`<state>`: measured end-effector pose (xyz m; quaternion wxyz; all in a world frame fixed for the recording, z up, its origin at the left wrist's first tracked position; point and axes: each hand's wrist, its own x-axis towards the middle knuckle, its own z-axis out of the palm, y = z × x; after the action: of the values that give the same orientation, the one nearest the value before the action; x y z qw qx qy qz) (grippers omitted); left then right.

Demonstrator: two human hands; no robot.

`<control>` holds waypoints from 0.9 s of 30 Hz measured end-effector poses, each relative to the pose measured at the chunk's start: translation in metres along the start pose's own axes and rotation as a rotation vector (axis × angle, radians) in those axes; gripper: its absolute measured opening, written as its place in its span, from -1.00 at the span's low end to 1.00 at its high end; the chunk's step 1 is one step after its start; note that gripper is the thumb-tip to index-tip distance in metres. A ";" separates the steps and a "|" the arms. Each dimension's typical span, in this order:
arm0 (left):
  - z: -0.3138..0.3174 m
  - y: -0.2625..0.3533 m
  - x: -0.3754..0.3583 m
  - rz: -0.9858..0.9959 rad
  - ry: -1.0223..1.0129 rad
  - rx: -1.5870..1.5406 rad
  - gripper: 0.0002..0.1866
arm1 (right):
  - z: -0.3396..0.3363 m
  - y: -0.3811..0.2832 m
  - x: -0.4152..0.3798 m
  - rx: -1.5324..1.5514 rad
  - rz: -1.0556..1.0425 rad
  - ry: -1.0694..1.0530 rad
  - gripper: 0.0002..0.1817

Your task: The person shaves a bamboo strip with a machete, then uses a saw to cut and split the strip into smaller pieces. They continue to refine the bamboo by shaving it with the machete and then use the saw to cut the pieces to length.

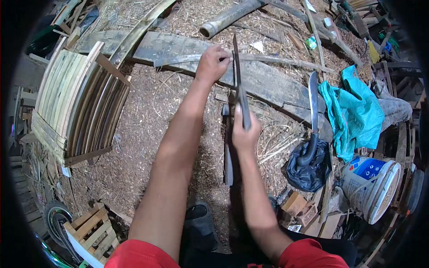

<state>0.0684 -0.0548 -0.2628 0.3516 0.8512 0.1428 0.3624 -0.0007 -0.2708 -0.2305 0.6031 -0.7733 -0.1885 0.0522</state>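
Observation:
My right hand (246,131) is closed around the lower end of a long dark knife (239,78), seen nearly edge-on with its tip pointing away from me. Beside the upper blade, my left hand (213,63) is closed, thumb and fingers drawn together near the metal. A long flat wooden strip (277,59) runs crosswise behind the left hand and the knife. Whether the left fingers grip this strip or a smaller piece is hidden. Below the right hand, a dark long-handled tool (228,156) resembling a hammer lies on the ground.
Left stands a curved slatted wooden piece (73,100). A plank (174,47) crosses the shavings-covered ground, with a bamboo pole (232,18) beyond. At right are a machete (313,102), black plastic bag (308,172), teal cloth (353,111) and white bucket (368,185).

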 end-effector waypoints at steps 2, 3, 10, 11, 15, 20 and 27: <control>-0.002 0.000 0.004 0.019 -0.004 0.017 -0.84 | -0.006 0.015 -0.031 0.028 -0.035 0.089 -0.70; -0.002 -0.002 0.005 0.023 -0.012 0.023 -0.85 | -0.005 0.011 -0.023 0.037 -0.034 0.064 -0.69; 0.001 -0.002 -0.001 0.003 -0.008 0.003 -0.84 | 0.005 -0.006 0.014 -0.047 -0.042 0.045 -0.72; 0.002 -0.003 -0.001 0.002 -0.013 -0.006 -0.84 | -0.006 0.000 -0.006 -0.076 -0.004 0.018 -0.74; 0.000 0.000 0.001 0.017 -0.005 -0.012 -0.85 | -0.009 0.009 -0.001 -0.006 0.007 0.036 -0.70; -0.005 0.002 0.001 0.035 -0.054 0.006 -0.85 | 0.005 0.007 0.023 -0.058 -0.018 -0.005 -0.63; -0.002 -0.001 -0.002 0.039 -0.052 -0.005 -0.84 | 0.003 0.000 0.028 -0.001 0.092 -0.047 -0.64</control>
<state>0.0656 -0.0537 -0.2636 0.3503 0.8621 0.1163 0.3473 0.0245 -0.2579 -0.2277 0.5948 -0.7802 -0.1669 0.0982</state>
